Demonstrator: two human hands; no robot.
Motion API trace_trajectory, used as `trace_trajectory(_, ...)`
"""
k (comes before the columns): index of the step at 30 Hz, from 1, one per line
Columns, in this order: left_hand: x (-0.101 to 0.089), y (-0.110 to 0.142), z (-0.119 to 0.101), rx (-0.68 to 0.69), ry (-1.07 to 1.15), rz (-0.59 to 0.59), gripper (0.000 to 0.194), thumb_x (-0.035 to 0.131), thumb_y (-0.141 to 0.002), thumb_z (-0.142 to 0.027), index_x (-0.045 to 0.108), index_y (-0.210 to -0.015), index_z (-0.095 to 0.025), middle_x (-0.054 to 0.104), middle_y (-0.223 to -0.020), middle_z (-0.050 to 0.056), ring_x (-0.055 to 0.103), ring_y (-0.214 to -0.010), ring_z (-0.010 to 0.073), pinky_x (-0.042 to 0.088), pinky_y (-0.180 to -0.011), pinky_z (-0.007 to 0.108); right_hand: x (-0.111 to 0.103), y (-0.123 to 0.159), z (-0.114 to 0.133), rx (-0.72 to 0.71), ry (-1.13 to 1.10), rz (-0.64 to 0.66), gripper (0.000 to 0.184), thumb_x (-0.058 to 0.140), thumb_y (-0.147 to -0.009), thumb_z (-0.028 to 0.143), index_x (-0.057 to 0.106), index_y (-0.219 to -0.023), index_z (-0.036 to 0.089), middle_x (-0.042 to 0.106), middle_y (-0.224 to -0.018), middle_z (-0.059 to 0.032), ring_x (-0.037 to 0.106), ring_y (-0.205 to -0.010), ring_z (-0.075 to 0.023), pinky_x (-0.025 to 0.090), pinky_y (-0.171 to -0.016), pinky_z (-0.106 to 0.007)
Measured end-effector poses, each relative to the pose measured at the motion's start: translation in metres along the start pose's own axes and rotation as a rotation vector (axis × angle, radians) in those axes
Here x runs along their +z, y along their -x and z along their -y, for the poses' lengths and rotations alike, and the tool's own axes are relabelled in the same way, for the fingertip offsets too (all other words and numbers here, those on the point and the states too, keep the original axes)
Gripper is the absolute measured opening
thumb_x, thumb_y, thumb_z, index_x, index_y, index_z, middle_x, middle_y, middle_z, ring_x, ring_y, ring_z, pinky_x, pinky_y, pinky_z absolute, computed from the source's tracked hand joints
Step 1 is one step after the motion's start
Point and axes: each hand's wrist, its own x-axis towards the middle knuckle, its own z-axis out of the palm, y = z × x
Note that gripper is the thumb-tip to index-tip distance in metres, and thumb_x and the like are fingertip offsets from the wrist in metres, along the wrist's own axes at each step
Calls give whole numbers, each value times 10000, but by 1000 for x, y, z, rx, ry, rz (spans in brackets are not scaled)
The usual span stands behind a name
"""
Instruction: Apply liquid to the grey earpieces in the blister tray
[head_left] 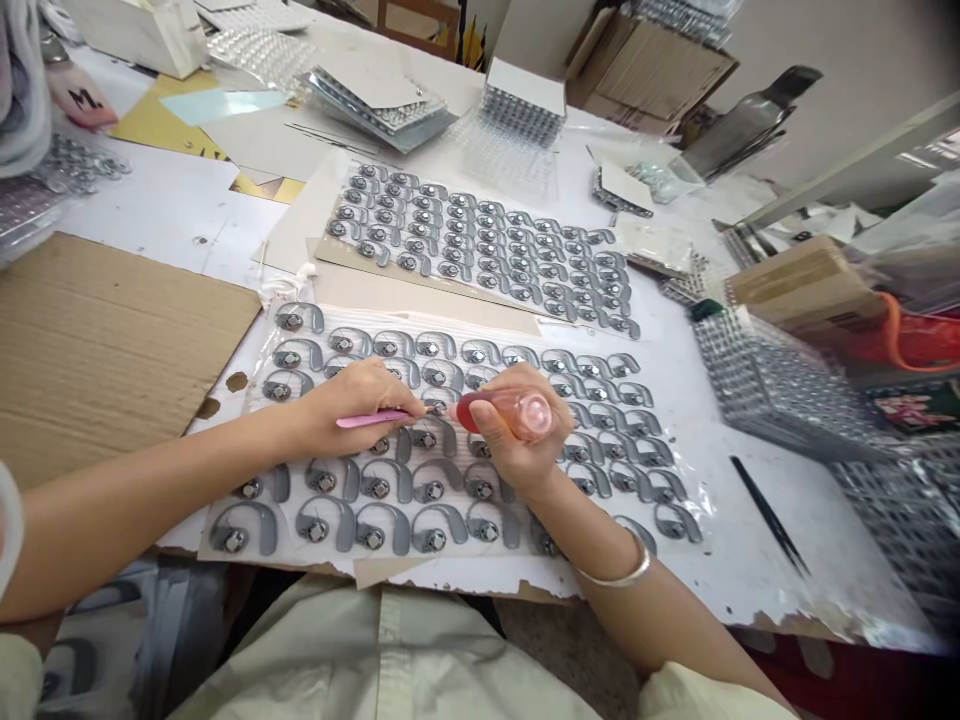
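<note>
My left hand pinches a slim pink tool, perhaps tweezers, its tip at a small part in the middle of the near sheet. Wrapped around a squeeze bottle of reddish liquid is my right hand. The bottle lies tilted, its nozzle pointing left towards the pink tool's tip. Under both hands, rows of grey hook-shaped pieces with round metallic parts lie on a white sheet. They look like ear-hook earphone shells. My hands hide some of those pieces.
Beyond the near sheet lies a second board of similar grey pieces. Brown cardboard covers the left side. Black tweezers rest at right, near stacked trays. Another pink bottle stands at far left.
</note>
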Motion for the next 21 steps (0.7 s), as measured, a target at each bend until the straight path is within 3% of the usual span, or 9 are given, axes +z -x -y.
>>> trace_trajectory(18,1,2,4,9,30,-26,143,572,-855,-136,650,-952,-205,726,-876,3,658,-772,130,422,-819,276,2,0,2,30,13,4,121,676,-752,258,577,-707,205,613,-659,-8,544,-569,-140,444,-535,-319)
trace_trajectory(21,1,0,4,-5,29,-31,115,586,-855,-159,666,-928,-198,730,-866,8,667,-770,136,439,-807,270,0,0,-3,101,-68,-41,133,680,-756,295,585,-717,210,599,-656,-2,539,-565,-137,448,-534,-319)
